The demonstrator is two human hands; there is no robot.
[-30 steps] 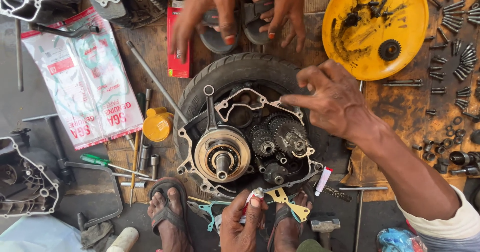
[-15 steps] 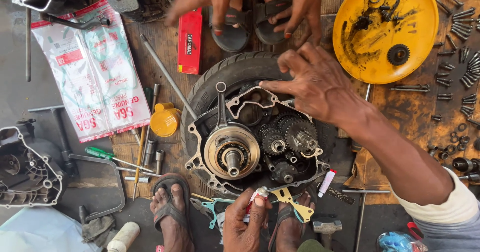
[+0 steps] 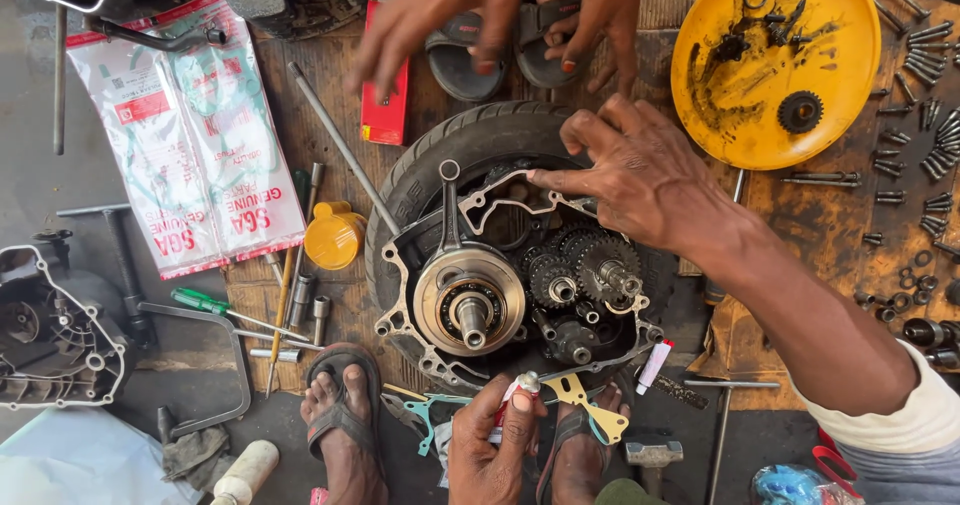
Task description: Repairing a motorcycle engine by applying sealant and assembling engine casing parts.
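An open engine case (image 3: 400, 315) with gears (image 3: 590, 265) and a round clutch hub (image 3: 470, 300) lies on a black tyre (image 3: 450, 145). My right hand (image 3: 640, 175) reaches in from the right. Its fingers are spread, and the fingertips touch the case's upper rim. My left hand (image 3: 490, 445) sits at the near edge of the case, shut on a small white and red tube (image 3: 520, 387). A yellow gasket piece (image 3: 585, 400) lies beside that hand, between my sandalled feet (image 3: 340, 415).
Another person's hands (image 3: 440, 15) rest at the top by their sandals and a red box (image 3: 385, 115). A yellow tray (image 3: 775, 65) with parts, bolts (image 3: 915, 155), gasket packets (image 3: 190, 135), a yellow cup (image 3: 335, 235), screwdrivers (image 3: 215, 307) and a case cover (image 3: 55, 330) surround the tyre.
My right hand has shifted slightly along the upper rim of the case. The other person's hand has moved over the red box. My left hand still holds the tube.
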